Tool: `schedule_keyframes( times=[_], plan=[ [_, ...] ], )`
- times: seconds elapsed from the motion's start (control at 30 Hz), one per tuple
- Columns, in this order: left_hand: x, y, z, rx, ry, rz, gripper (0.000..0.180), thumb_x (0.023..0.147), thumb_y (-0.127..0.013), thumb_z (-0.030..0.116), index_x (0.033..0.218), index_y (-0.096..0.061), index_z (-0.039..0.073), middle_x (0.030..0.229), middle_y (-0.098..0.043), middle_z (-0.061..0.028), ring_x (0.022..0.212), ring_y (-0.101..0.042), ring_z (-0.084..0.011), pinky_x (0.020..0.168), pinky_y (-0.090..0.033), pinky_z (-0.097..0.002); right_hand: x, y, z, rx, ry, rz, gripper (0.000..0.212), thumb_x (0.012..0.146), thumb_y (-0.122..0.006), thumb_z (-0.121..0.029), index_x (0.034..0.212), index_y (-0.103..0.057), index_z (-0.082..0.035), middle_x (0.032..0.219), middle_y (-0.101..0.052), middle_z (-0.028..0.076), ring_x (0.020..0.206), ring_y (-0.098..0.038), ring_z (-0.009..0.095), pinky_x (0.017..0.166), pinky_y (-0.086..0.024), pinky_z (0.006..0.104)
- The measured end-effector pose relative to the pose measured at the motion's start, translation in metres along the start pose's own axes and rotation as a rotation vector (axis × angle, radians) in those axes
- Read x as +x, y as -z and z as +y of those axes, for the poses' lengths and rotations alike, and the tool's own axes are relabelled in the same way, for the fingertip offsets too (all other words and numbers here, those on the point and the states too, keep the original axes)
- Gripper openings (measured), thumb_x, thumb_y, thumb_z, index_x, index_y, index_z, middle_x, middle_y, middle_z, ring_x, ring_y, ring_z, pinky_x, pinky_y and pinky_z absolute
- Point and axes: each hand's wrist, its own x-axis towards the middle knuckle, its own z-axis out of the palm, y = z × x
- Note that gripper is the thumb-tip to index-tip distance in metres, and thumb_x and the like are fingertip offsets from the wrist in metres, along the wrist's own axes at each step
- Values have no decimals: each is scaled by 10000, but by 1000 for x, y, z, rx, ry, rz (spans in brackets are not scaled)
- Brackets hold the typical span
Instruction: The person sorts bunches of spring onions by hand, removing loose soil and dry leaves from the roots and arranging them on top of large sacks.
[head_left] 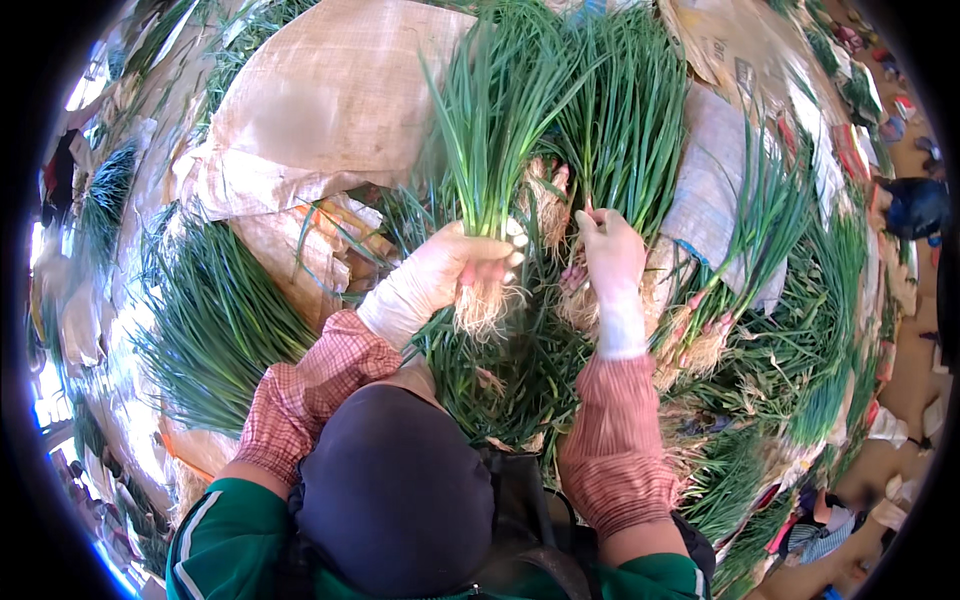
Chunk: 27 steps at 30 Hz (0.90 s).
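Observation:
My left hand (450, 265), in a whitish glove, is closed around a bunch of green onions (490, 150). The bunch stands upright, leaves up, its pale roots (480, 305) hanging below the fist. To the right, my gloved right hand (612, 255) pinches a thin stalk of a green onion at the near edge of a larger heap of green onions (628, 130). Reddish bulbs and roots (546, 200) of that heap show between my two hands. Part of the stalk is hidden by my fingers.
A tan woven sack (330, 100) lies at the far left, a greyish sack (705, 185) right of the heap. More green onions (215, 320) lie left, and a bunch with roots (715, 335) lies right. Loose green leaves (510, 375) cover the space below my hands.

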Motion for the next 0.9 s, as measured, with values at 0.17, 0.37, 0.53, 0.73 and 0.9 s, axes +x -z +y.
schedule_keyframes(
  times=[0.17,0.37,0.53,0.73,0.9],
  plan=[
    [4,6,-1,-367,37,-119,348,917,-626,165,1230,-513,67,616,-374,60,522,-373,-67,601,-443,-273,6,-8,27,-52,25,129,333,904,-585,-369,920,-669,-47,734,-679,147,662,-663,290,595,-501,391],
    [2,-3,0,-329,68,-2,423,949,-578,189,1348,-477,87,703,-482,33,618,-437,-101,617,-417,-279,-72,-15,35,54,548,-487,248,948,-519,-274,994,-682,-93,778,-691,56,669,-648,183,613,-534,313],
    [9,4,-7,-78,34,63,293,911,-627,126,1196,-590,66,972,-681,-83,667,-542,-95,604,-494,-270,0,0,2,56,-113,-70,295,948,-548,-308,995,-657,-37,818,-698,98,623,-650,228,631,-531,375],
    [18,10,-17,296,41,200,125,858,-703,135,945,-670,52,785,-668,-30,488,-491,-31,412,-393,-152,-39,-17,-25,-178,202,-171,341,981,-482,-374,876,-634,-87,656,-620,49,532,-575,117,515,-476,289],
    [13,-21,-17,378,14,291,180,785,-766,146,858,-666,15,600,-629,-48,406,-481,-48,329,-337,-187,-51,-9,-30,520,-89,-154,533,935,-547,-470,1149,-585,17,1003,-676,153,947,-645,273,862,-495,425]
  ],
)
